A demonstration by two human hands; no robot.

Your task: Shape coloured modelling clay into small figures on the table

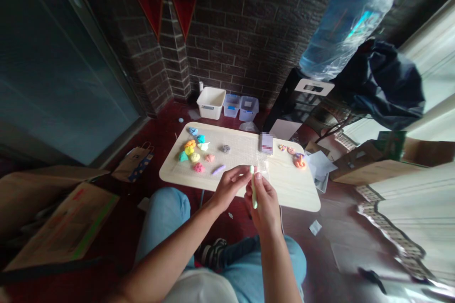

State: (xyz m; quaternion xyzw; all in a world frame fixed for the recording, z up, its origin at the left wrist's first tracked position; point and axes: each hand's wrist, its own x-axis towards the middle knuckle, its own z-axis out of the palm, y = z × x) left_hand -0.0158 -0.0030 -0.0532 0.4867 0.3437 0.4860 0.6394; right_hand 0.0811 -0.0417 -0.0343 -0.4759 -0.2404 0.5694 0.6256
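A pale green roll of modelling clay (254, 196) is upright over the near edge of the table. My right hand (266, 203) is closed around it, with the thumb near its upper part. My left hand (231, 184) pinches a pale green end at the top; whether this end is joined to the roll I cannot tell. Beyond the hands, a purple clay stick (219, 169) lies on the table (295, 194). Further left are several coloured clay lumps, among them a pink one (198, 167), a yellow one (189, 149) and a grey one (226, 148).
On the table's right side stand a small card-like box (266, 143) and an orange clay piece (299, 161). Behind the table are a white bin (211, 104) and clear plastic boxes (249, 108). A water dispenser (295, 99) is at the back right; cardboard boxes (67, 227) lie left.
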